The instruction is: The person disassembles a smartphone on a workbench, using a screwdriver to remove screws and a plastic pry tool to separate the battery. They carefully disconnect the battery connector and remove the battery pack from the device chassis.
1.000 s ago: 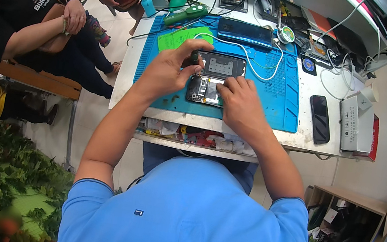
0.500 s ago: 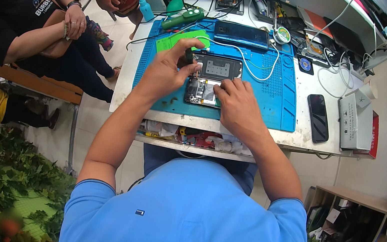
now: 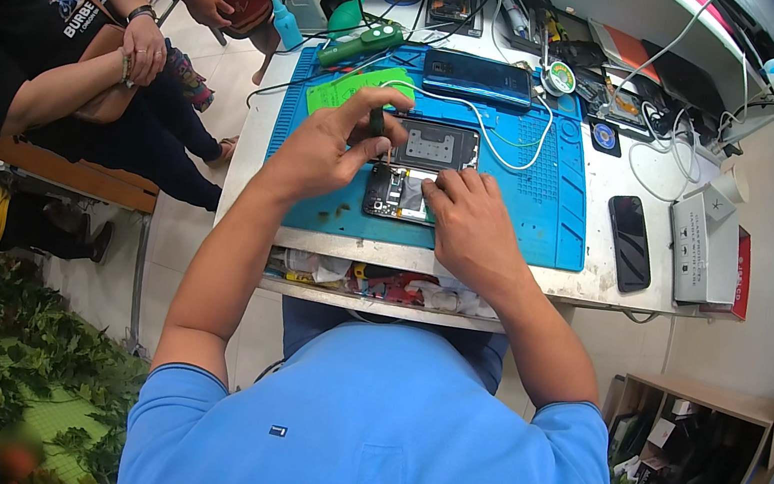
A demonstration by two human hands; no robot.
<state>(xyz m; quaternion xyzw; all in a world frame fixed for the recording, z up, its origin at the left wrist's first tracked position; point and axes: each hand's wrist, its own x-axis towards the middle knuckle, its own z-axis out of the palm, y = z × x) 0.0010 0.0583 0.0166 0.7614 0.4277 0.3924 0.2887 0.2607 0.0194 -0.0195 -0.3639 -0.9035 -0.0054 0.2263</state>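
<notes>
An opened phone (image 3: 408, 197) lies on the blue work mat (image 3: 552, 223), its circuit board and silver battery exposed. A black phone cover or frame piece (image 3: 430, 144) lies just beyond it. My left hand (image 3: 320, 150) is closed around a small screwdriver (image 3: 377, 121) with a dark handle. The thin shaft points down at the upper left part of the opened phone. My right hand (image 3: 472, 217) rests with curled fingers on the phone's right side, gripping and steadying it. Its fingertips hide that edge.
A green tool (image 3: 362, 45), a bright green card (image 3: 359, 89), a dark blue phone (image 3: 479, 77) and a white cable (image 3: 511, 163) lie around the mat's far side. To the right are a black phone (image 3: 629, 242) and a white box (image 3: 691, 252). People stand at left.
The whole view has shifted slightly, so the bench sits a little lower. Both hands keep their places on the phone, with the screwdriver handle turned slightly between the left fingers.
</notes>
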